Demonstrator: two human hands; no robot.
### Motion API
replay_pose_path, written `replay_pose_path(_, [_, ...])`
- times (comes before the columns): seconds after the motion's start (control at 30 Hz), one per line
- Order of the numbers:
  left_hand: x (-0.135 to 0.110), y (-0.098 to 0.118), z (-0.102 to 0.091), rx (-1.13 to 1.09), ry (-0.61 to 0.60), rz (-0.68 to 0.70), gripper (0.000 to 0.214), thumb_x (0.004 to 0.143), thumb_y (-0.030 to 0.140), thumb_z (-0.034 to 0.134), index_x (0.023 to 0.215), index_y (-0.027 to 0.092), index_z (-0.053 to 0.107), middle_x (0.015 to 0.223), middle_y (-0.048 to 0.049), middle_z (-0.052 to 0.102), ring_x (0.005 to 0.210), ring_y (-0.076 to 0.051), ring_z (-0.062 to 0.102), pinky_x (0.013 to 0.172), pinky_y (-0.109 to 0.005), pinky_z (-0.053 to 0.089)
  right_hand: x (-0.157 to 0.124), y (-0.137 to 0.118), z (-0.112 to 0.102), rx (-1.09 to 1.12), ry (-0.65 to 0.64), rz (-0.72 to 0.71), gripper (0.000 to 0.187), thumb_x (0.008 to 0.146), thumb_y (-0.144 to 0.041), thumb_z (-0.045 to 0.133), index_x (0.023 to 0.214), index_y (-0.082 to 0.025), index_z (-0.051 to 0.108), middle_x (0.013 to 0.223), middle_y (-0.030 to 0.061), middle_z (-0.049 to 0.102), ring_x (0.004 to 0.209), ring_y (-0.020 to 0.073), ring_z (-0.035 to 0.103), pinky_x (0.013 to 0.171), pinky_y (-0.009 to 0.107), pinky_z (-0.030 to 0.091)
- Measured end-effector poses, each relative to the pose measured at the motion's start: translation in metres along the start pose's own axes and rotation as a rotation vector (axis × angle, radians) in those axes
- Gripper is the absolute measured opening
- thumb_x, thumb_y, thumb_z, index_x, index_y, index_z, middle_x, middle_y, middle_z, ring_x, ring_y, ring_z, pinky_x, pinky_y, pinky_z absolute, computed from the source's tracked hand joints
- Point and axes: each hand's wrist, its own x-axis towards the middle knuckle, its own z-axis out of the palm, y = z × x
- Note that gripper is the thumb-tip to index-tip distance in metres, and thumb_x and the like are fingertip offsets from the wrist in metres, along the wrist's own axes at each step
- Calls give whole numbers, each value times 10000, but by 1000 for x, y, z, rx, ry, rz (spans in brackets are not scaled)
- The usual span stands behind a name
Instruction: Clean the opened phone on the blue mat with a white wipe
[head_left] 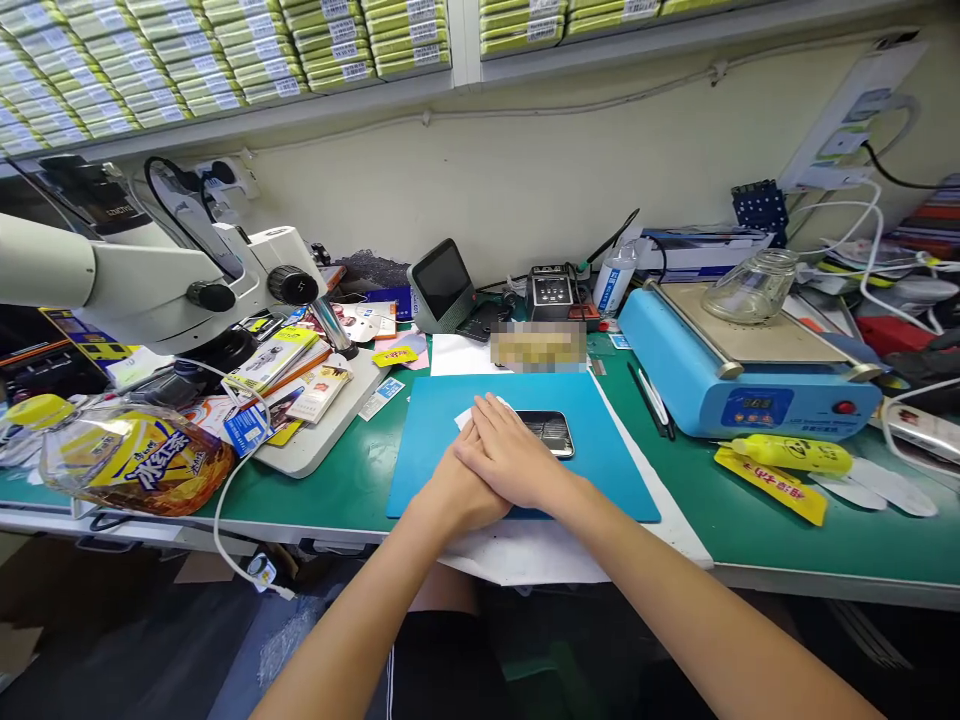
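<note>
My right hand (510, 455) lies flat, fingers stretched out, on top of my left hand (450, 495); both rest on a blue work mat (600, 470). Under my fingertips sits a white cloth or paper (465, 416). Just right of my right hand a dark phone (551, 432) lies flat on the mat, its left end covered by my fingers. My left hand is mostly hidden beneath the right, and its fingers do not show clearly.
A microscope (150, 280) on a white base stands at left, with a drink bottle (127, 455) lying before it. A blue heating plate (742, 380) carrying a glass jar (754, 285) is at right. A yellow tube (791, 453), small screen (442, 285) and cables surround the mat.
</note>
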Motion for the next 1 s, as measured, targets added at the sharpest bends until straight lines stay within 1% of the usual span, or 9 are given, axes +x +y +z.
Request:
replay_pose_path(0.17, [37,28,11,-21,-5,36,554,965,328,439,1476,116,411,1560,-149,421,1500,-315,265,1228,-526,193,-25,33,-16,-3,18,125,894,963,-688,188,1592,-54,214,1675,127,135,1553,275,61,1260,479,114])
replay_pose_path(0.3, [31,46,13,-58,8,66,633,972,376,447,1533,118,307,1598,-146,359,1520,-302,218,1242,-516,154,-49,31,-11,-63,48,169,876,976,-662,177,1595,-43,185,1677,126,119,1554,272,48,1263,490,113])
replay_pose_path(0.47, [-5,24,-1,10,-15,6,640,975,353,449,1544,116,274,1594,-163,360,1518,-314,225,1234,-521,173,-26,2,4,-55,-3,45,859,983,-639,208,1581,-24,231,1668,155,149,1551,288,76,1261,491,121])
replay_pose_path(0.53, [-7,12,-4,36,-38,-14,624,968,315,445,1538,117,287,1585,-163,377,1513,-318,238,1226,-534,189,-12,-2,3,-29,-15,2,870,979,-650,199,1575,-18,249,1664,163,159,1550,294,85,1260,493,109])
replay_pose_path(0.6, [4,8,-1,41,-44,-14,593,964,289,434,1520,115,326,1573,-163,396,1507,-321,252,1220,-547,201,-5,5,-4,-15,-26,-6,880,976,-658,200,1569,-11,263,1660,170,173,1548,299,98,1259,490,114])
replay_pose_path(0.67, [23,13,5,32,-34,16,562,964,281,423,1498,112,370,1562,-164,414,1501,-322,266,1218,-557,205,-10,20,-13,-10,-25,35,881,973,-666,204,1572,-22,263,1660,166,181,1547,301,108,1256,492,134])
replay_pose_path(0.8, [56,40,17,8,-39,115,552,958,305,426,1463,83,420,1552,-181,423,1496,-338,264,1218,-580,186,-39,52,-25,-17,36,148,861,967,-687,174,1599,-105,233,1673,119,164,1548,300,88,1251,521,147])
replay_pose_path(0.9, [53,48,17,4,-54,125,577,961,319,431,1478,65,394,1559,-185,411,1504,-338,244,1223,-564,180,-48,55,-20,-46,48,150,864,962,-694,174,1603,-116,220,1675,120,155,1546,316,81,1248,538,148])
replay_pose_path(1.0, [30,34,11,8,-39,56,593,971,328,422,1510,93,345,1566,-173,404,1504,-329,249,1222,-555,185,-32,36,-9,-48,29,72,890,953,-710,189,1597,-97,231,1670,135,161,1545,320,90,1249,528,144])
